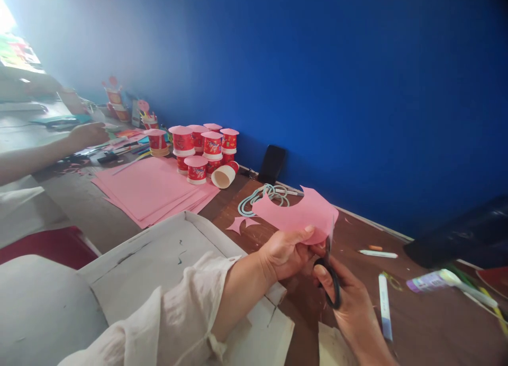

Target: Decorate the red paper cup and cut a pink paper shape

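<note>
My left hand pinches a piece of pink paper between thumb and fingers. A round bite is cut out of the sheet's far edge. Fingers of my right hand are through the black handles of a pair of scissors. The blades stand at the paper's right edge, close to my left fingertips; how far they are apart is hard to see. Small pink paper scraps lie on the brown table, left of the held sheet.
Red paper cups with pink paper tops stand by the blue wall, one tipped over. Pink sheets, a white box lid, a cable, a phone, markers and a glue stick lie around. Another person's hand is at left.
</note>
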The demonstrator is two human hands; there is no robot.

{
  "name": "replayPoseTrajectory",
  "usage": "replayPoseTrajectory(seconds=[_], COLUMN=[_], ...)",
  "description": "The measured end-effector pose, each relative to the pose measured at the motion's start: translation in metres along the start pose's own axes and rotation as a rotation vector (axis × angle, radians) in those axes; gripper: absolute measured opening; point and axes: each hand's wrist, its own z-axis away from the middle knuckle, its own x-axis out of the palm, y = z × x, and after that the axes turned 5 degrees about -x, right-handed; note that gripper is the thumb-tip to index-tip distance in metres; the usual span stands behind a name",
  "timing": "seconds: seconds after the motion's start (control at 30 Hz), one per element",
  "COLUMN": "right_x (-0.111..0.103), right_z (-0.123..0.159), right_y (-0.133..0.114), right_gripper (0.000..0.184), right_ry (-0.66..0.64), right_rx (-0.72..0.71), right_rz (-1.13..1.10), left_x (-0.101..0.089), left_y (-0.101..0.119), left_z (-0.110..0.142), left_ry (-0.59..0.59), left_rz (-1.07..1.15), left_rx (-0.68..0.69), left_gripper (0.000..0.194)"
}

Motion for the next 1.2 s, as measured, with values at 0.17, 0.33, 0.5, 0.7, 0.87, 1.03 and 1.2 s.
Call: replayPoseTrajectory(seconds=[0.17, 0.33, 0.5, 0.7, 0.87, 1.03, 1.2], right_x=[0.000, 0.002, 0.002, 0.000, 0.002, 0.003, 0.001], right_z=[0.000, -0.001, 0.000, 0.001, 0.000, -0.001, -0.001], right_y=[0.001, 0.000, 0.000, 0.001, 0.003, -0.005, -0.008], right_gripper=[0.059, 0.058, 0.056, 0.058, 0.058, 0.061, 0.064], right_ry=[0.008, 0.008, -0.001, -0.011, -0.003, -0.004, -0.019], right_rx=[-0.028, -0.049, -0.043, -0.039, -0.034, -0.004, 0.020], right_rz=[0.008, 0.020, 0.026, 0.042, 0.038, 0.021, 0.032], left_x=[0.005, 0.006, 0.008, 0.007, 0.006, 0.007, 0.005], left_y=[0.002, 0.001, 0.001, 0.001, 0.000, 0.002, 0.004], left_z=[0.002, 0.003, 0.003, 0.003, 0.002, 0.002, 0.003], left_ry=[0.030, 0.064, 0.087, 0.093, 0.110, 0.097, 0.101], left_rz=[0.021, 0.020, 0.032, 0.054, 0.079, 0.087, 0.066], left_rx=[0.022, 0.051, 0.095, 0.070, 0.108, 0.088, 0.071], left_gripper=[0.034, 0.034, 0.031, 0.033, 0.033, 0.038, 0.038])
